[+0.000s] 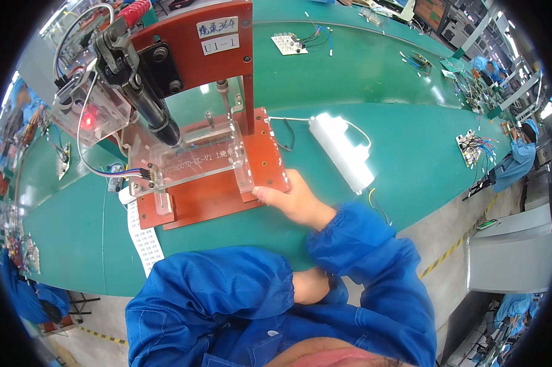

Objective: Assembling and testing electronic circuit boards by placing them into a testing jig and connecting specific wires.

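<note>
A press-type test fixture (208,211) with red-brown boards stands on the green table. It has clear acrylic plates (196,160) and a toggle clamp with a black handle (152,113). A red light glows in the clear box (87,120) at its left, joined by thin wires. My right hand (299,203) is closed on the fixture's near right corner, its thumb along the front edge of the base. Below, my left hand (309,286) lies across my body by my right sleeve; its fingers are hidden.
A lit white tube lamp (343,153) lies right of the fixture, cables beside it. A strip of printed labels (146,248) hangs toward the table's near edge at left. Wired circuit boards (290,44) rest on the far green surface, with more at the right (470,148). People in blue work around.
</note>
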Demonstrator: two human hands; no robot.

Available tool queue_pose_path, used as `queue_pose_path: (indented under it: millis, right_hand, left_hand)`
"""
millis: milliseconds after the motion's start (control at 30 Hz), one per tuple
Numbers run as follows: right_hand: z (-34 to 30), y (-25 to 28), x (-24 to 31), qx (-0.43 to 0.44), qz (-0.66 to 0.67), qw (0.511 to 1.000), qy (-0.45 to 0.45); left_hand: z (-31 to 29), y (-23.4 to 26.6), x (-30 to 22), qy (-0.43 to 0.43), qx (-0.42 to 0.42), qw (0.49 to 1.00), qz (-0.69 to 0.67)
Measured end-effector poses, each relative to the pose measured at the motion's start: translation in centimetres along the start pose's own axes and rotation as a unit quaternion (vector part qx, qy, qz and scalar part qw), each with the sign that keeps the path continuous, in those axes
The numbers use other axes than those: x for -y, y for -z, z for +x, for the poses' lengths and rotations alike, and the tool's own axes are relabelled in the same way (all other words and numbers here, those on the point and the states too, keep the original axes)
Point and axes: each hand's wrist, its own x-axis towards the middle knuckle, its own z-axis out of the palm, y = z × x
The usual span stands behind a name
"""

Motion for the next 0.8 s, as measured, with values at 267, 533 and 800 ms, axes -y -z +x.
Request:
queue_pose_path:
  millis: [267,533,800]
  right_hand:
    - [-0.1,0.0,0.3,0.006,0.004,1.0,-0.017]
    - [-0.1,0.2,0.3,0.001,-0.003,1.0,-0.015]
    - [-0.1,0.0,0.3,0.009,-0.006,1.0,-0.019]
  left_hand:
    - [-0.1,-1.1,0.4,-0.065,-0.047,0.994,0.069]
    - [5.3,-7.4,-4.5,0.108,0.029,0.854,0.508]
    - [5.9,-1.8,2.7,-0.746,0.117,0.6,0.265]
